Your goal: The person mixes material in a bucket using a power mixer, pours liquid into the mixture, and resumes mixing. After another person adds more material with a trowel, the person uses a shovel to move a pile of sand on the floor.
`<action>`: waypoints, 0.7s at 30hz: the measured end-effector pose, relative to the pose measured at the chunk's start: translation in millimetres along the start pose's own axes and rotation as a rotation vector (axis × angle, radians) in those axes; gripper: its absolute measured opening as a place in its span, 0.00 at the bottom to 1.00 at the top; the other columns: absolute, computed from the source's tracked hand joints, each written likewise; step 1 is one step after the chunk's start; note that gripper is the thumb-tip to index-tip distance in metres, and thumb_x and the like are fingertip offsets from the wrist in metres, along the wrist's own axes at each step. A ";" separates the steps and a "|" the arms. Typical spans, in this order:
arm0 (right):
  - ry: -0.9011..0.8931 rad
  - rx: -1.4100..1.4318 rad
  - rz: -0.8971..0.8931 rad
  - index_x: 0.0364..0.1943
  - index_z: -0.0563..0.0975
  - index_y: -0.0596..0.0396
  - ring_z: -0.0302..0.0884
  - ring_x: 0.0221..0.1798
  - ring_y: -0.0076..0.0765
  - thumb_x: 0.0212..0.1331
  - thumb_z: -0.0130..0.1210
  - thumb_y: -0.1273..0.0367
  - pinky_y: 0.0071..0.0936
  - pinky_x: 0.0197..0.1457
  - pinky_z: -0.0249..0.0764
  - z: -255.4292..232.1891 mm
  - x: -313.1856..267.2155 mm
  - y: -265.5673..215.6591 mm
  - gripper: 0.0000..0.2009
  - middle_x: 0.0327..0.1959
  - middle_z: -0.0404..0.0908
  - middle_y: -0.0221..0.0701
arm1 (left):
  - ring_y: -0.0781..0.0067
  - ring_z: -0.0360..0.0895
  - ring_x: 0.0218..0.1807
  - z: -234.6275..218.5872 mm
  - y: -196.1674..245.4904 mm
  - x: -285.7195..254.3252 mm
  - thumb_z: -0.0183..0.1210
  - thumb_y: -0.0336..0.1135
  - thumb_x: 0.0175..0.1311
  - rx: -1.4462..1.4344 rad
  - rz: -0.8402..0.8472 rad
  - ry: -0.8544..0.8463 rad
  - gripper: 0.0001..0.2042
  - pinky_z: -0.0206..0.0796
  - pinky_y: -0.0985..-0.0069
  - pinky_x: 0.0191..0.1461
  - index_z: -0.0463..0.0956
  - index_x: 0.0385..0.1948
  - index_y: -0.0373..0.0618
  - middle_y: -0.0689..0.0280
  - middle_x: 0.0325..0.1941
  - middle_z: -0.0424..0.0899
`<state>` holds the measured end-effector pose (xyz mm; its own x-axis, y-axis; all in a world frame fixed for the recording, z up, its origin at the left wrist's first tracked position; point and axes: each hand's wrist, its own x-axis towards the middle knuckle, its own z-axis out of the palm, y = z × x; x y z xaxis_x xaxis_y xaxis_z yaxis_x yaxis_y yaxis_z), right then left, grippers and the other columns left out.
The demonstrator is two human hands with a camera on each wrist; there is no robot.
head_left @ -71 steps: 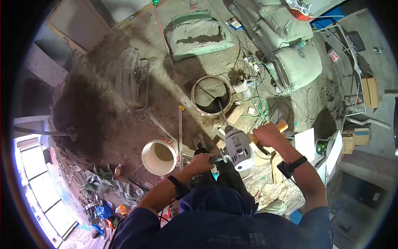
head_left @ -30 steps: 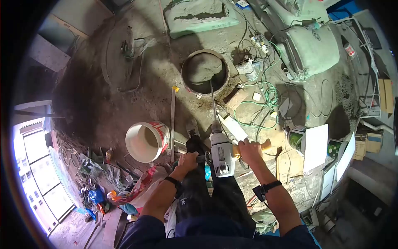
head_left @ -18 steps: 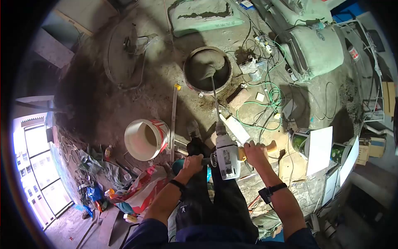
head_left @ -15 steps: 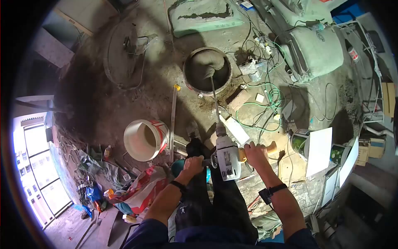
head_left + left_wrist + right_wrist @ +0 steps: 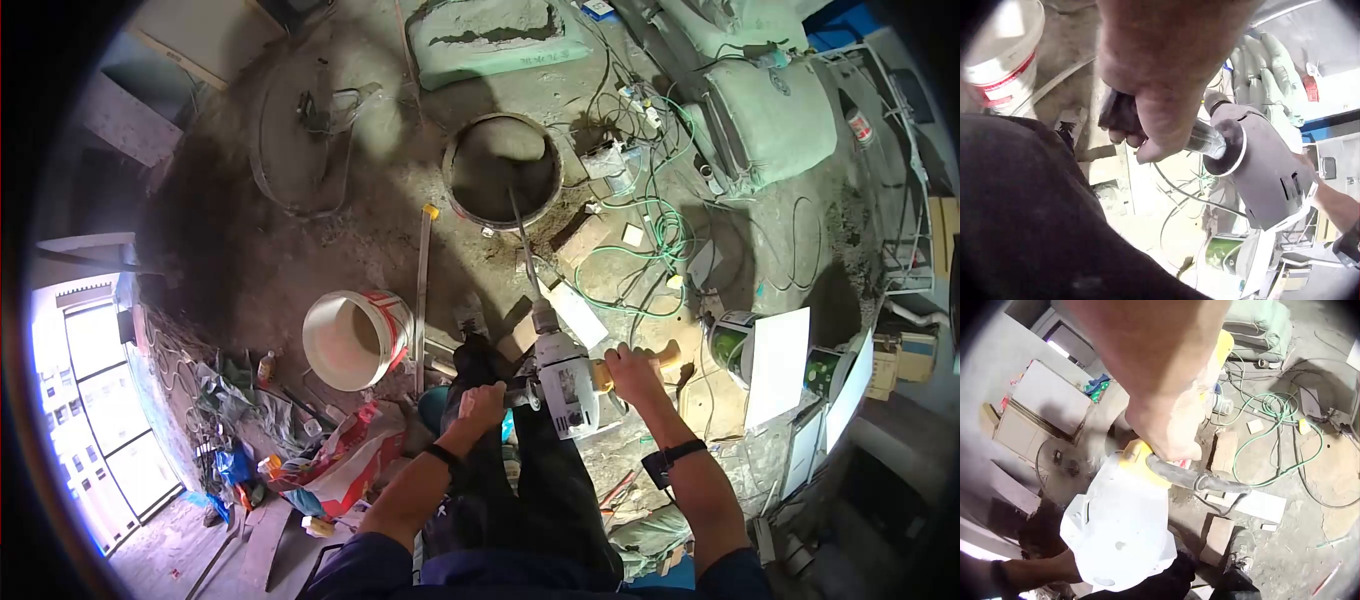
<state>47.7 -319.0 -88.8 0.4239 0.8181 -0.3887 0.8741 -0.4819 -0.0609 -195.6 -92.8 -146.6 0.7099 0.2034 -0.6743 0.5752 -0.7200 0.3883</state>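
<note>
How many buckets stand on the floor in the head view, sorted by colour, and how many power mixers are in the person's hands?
White bucket: 1
Dark bucket of grey mix: 1
Power mixer, gripped by left hand and right hand: 1
Total: 3

A white-bodied mixer drill (image 5: 566, 372) with yellow rear handle, held tilted, its long shaft reaching into the round mortar tub (image 5: 462, 190).

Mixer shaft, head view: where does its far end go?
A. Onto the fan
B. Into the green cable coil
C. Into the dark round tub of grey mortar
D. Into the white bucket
C: the shaft runs from the mixer drill into the mortar tub, clear of the white bucket.
</note>
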 end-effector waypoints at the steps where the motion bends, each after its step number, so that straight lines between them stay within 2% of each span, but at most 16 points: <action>1: -0.011 0.025 0.006 0.37 0.74 0.48 0.80 0.35 0.44 0.51 0.57 0.71 0.45 0.41 0.74 3.3 0.4 3.1 0.09 0.35 0.75 0.33 | 0.43 0.83 0.40 3.3 0.4 -0.3 0.61 0.35 0.52 0.006 -0.002 0.000 0.11 0.74 0.51 0.44 0.76 0.39 0.47 0.49 0.32 0.84; 4: -0.019 0.051 -0.008 0.38 0.74 0.48 0.79 0.35 0.45 0.51 0.58 0.71 0.46 0.42 0.74 -1.2 1.3 12.2 0.10 0.35 0.75 0.34 | 0.43 0.84 0.37 3.3 7.4 -0.7 0.61 0.37 0.53 -0.027 0.034 0.055 0.10 0.75 0.51 0.41 0.76 0.36 0.47 0.50 0.31 0.84; 5: -0.051 -0.038 -0.034 0.42 0.75 0.49 0.82 0.37 0.43 0.56 0.55 0.69 0.45 0.44 0.77 -1.1 1.5 15.5 0.10 0.38 0.76 0.33 | 0.44 0.84 0.36 2.5 11.2 -0.1 0.62 0.37 0.53 -0.025 0.030 0.042 0.10 0.75 0.51 0.41 0.75 0.36 0.47 0.50 0.30 0.84; 8: -0.071 0.005 -0.033 0.42 0.75 0.49 0.82 0.37 0.44 0.56 0.55 0.69 0.46 0.44 0.77 -2.7 2.5 32.7 0.10 0.38 0.76 0.33 | 0.46 0.84 0.35 2.1 24.2 -0.1 0.64 0.38 0.51 -0.048 0.049 0.056 0.13 0.76 0.54 0.39 0.75 0.36 0.46 0.51 0.29 0.84; 12: -0.061 -0.008 -0.054 0.42 0.76 0.49 0.81 0.37 0.44 0.52 0.58 0.70 0.46 0.44 0.76 -2.8 2.3 62.3 0.11 0.38 0.77 0.33 | 0.49 0.84 0.38 4.3 47.7 4.0 0.64 0.41 0.52 -0.047 0.077 0.058 0.15 0.76 0.55 0.40 0.73 0.38 0.46 0.52 0.31 0.84; 14: -0.033 0.048 -0.082 0.41 0.76 0.49 0.81 0.37 0.45 0.50 0.60 0.71 0.44 0.45 0.76 -0.5 4.7 80.5 0.12 0.37 0.76 0.34 | 0.49 0.84 0.39 6.6 60.2 6.4 0.64 0.43 0.53 0.002 0.157 0.084 0.16 0.75 0.55 0.39 0.72 0.38 0.45 0.53 0.32 0.84; 18: -0.048 0.018 -0.111 0.40 0.76 0.48 0.80 0.41 0.44 0.45 0.62 0.73 0.40 0.48 0.74 -0.4 5.5 101.6 0.15 0.37 0.75 0.32 | 0.49 0.84 0.40 10.3 76.1 12.9 0.64 0.43 0.54 -0.044 0.121 -0.015 0.18 0.75 0.55 0.39 0.71 0.41 0.44 0.53 0.34 0.84; 21: -0.020 0.048 -0.121 0.40 0.77 0.47 0.79 0.41 0.42 0.43 0.64 0.72 0.40 0.48 0.73 1.4 7.5 112.7 0.16 0.37 0.75 0.31 | 0.49 0.83 0.38 16.1 82.5 13.7 0.64 0.43 0.56 -0.037 0.163 0.052 0.18 0.75 0.55 0.38 0.70 0.41 0.44 0.54 0.32 0.83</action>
<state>149.1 -367.5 -99.9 0.3105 0.8650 -0.3941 0.9060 -0.3948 -0.1527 -144.9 -160.2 -133.9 0.8142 0.1207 -0.5679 0.4649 -0.7214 0.5133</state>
